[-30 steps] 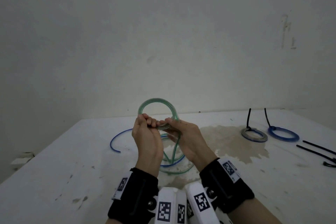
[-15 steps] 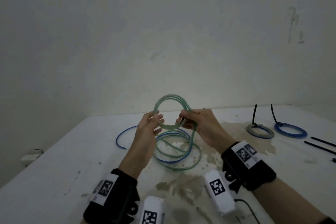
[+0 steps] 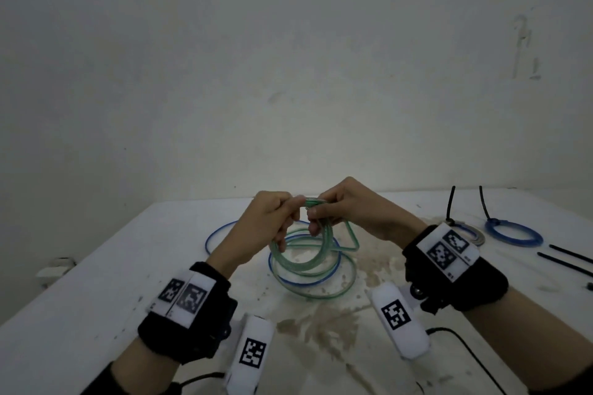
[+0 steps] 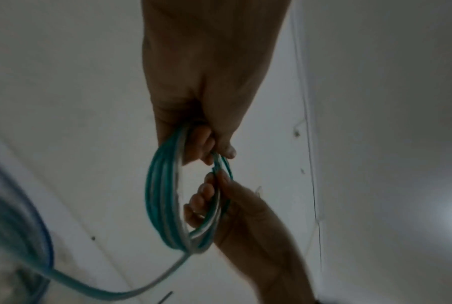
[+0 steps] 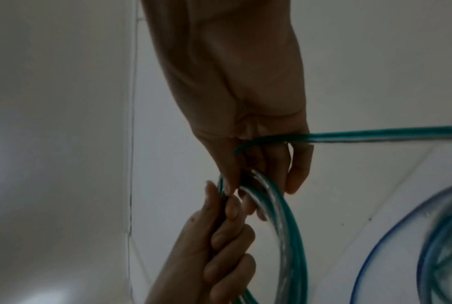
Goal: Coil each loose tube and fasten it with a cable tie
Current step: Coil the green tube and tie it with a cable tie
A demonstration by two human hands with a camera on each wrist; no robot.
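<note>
1. We hold the green tube (image 3: 303, 261) off the white surface (image 3: 96, 298), its coiled part gathered between both hands above the brown stain (image 3: 378, 253).
2. Our left hand (image 3: 263, 221) has its fingers (image 5: 229, 242) curled round the coil's upper edge, thumb pressing the strands from one side.
3. Our right hand (image 3: 349, 212) pinches the same bundle just beside the left; its fingers (image 4: 204, 197) wrap the strands, and the two hands nearly touch.
4. In the left wrist view the coil (image 4: 165, 197) shows as several stacked green loops, with one loose strand trailing off toward the surface.
5. In the right wrist view a free length of tube (image 5: 375, 134) crosses under the right hand's knuckles.
6. The rest of the green tube lies in loose rings on the stain, mixed with a blue tube (image 3: 218, 232) that arcs away to the stain's left.
7. Right of the stain sit a grey coil (image 3: 475, 234) and a blue coil (image 3: 513, 236), each bound with a black tie; spare black ties (image 3: 564, 261) lie farther right.
</note>
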